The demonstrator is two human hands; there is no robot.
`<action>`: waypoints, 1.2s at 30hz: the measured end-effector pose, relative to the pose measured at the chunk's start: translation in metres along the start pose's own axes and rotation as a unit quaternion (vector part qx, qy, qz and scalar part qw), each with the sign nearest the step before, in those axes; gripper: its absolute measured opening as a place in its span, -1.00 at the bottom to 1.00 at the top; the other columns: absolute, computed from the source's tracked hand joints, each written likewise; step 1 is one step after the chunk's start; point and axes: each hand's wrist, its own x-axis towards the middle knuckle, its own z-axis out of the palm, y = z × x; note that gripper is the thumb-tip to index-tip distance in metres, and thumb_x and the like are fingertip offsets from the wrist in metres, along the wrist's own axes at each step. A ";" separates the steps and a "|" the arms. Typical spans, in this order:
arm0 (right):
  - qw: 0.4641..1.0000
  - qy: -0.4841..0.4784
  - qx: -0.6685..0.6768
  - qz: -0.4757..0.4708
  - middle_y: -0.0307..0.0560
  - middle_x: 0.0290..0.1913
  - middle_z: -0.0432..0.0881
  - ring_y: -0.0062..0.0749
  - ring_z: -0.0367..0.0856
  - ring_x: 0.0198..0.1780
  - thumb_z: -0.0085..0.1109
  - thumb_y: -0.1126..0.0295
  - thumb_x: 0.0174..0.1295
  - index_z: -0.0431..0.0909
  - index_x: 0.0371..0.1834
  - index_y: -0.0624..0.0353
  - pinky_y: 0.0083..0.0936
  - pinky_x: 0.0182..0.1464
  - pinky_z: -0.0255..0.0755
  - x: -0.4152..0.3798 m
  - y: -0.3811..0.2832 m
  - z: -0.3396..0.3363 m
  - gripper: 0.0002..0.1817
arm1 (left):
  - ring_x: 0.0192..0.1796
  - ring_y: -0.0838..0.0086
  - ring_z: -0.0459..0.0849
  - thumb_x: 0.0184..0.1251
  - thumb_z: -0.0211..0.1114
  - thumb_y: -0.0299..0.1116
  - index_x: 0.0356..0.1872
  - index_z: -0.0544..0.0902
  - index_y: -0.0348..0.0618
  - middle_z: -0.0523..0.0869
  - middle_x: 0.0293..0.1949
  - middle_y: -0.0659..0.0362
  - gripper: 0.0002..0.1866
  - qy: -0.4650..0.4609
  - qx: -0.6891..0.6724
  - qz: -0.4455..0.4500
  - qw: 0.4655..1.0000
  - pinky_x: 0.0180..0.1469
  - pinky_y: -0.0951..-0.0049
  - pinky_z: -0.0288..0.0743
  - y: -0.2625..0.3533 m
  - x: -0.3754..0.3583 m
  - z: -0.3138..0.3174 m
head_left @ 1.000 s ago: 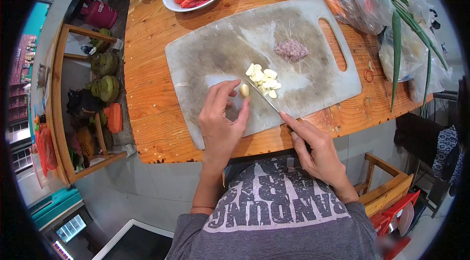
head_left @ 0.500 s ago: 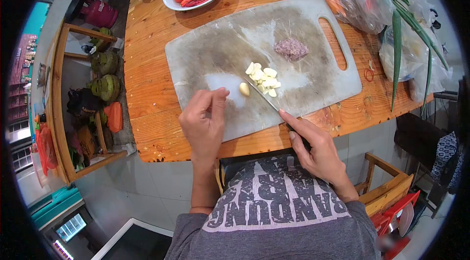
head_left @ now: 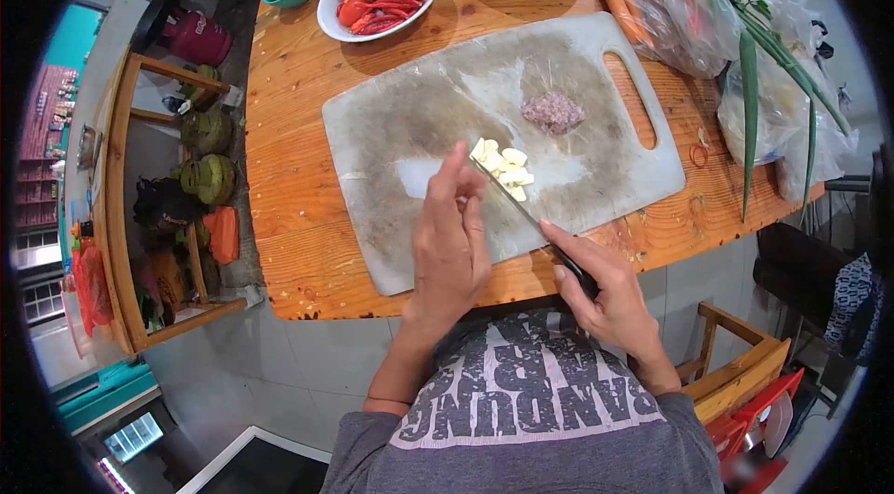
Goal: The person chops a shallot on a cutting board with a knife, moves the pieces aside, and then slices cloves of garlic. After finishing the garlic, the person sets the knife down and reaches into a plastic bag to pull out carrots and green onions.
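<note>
Meanwhile the right hand (head_left: 610, 294) has its grip closed on the knife (head_left: 521, 205) — the left hand (head_left: 452, 243) lies flat, fingers outstretched, beside the garlic pieces (head_left: 506, 170) on the cutting board (head_left: 419, 112).

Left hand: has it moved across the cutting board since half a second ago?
Yes. The left hand has moved right and forward over the cutting board, fingertips now at the garlic pile.

You stand at a wooden worktop (head_left: 289, 215) with a worn, orange-toned surface. Below its front edge runs a wall of pale grey tiles (head_left: 307, 354). To your left is a wooden rack (head_left: 116, 215) whose shelves carry green squashes (head_left: 207, 177) and bags. To your right, a wooden chair frame (head_left: 736, 368) stands beside something red (head_left: 745, 424). The light is soft and even, with a bright turquoise patch (head_left: 70, 38) far left.
</note>
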 end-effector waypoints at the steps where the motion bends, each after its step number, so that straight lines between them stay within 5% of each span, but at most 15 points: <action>1: 1.000 0.001 0.005 0.005 0.13 -0.16 0.68 -0.16 0.69 -0.19 0.17 0.56 0.36 0.48 0.46 0.14 -0.35 -0.06 0.55 -0.001 -0.001 -0.002 -0.45 | -0.05 0.34 0.65 0.44 0.21 -0.59 0.37 0.48 -0.16 0.65 -0.05 0.07 -0.52 -0.013 0.037 0.012 0.999 -0.02 0.35 0.55 0.000 0.001 0.000; 3: 1.000 0.024 0.014 0.004 0.19 -0.03 0.70 -0.13 0.73 -0.05 0.16 0.57 0.37 0.49 0.44 0.16 -0.37 0.03 0.55 -0.003 0.000 -0.004 -0.46 | 0.05 0.12 0.65 0.29 0.28 -0.66 0.27 0.57 -0.16 0.62 0.05 -0.01 -0.51 -0.036 0.113 0.038 0.992 0.06 0.25 0.56 0.001 0.005 -0.007; 7: 0.998 0.035 0.041 0.037 0.28 0.15 0.69 -0.08 0.72 0.17 0.14 0.57 0.38 0.51 0.42 0.18 -0.39 0.17 0.54 -0.007 0.005 -0.009 -0.49 | 0.02 0.21 0.69 0.24 0.37 -0.62 0.00 0.71 -0.17 0.69 0.01 0.07 -0.70 -0.085 0.225 0.044 0.970 0.05 0.30 0.58 -0.003 0.010 -0.020; 16: 0.999 0.022 0.027 -0.029 0.12 -0.20 0.67 -0.21 0.62 -0.25 0.08 0.64 0.38 0.49 0.45 0.17 -0.38 -0.09 0.52 -0.002 0.009 0.001 -0.46 | -0.05 0.24 0.74 0.22 0.42 -0.61 -0.08 0.73 -0.22 0.71 -0.01 0.06 -0.75 -0.071 0.183 -0.008 0.981 -0.03 0.31 0.63 -0.009 0.001 -0.025; 18: 0.999 0.009 0.024 -0.030 0.11 -0.23 0.64 -0.19 0.61 -0.27 0.07 0.66 0.36 0.47 0.46 0.16 -0.37 -0.11 0.51 -0.003 0.011 0.003 -0.43 | -0.05 0.32 0.77 0.21 0.45 -0.61 -0.08 0.75 -0.23 0.74 -0.03 0.06 -0.75 -0.042 0.139 -0.061 0.988 -0.06 0.39 0.66 -0.003 0.002 -0.021; 36: 0.999 -0.044 -0.013 0.014 0.07 -0.37 0.52 -0.14 0.56 -0.34 0.12 0.63 0.35 0.44 0.49 0.10 -0.28 -0.19 0.49 -0.003 0.002 -0.001 -0.40 | -0.16 0.42 0.79 0.20 0.47 -0.61 -0.08 0.77 -0.26 0.79 -0.11 0.10 -0.75 -0.013 0.131 -0.062 0.989 -0.11 0.46 0.66 -0.009 0.003 -0.016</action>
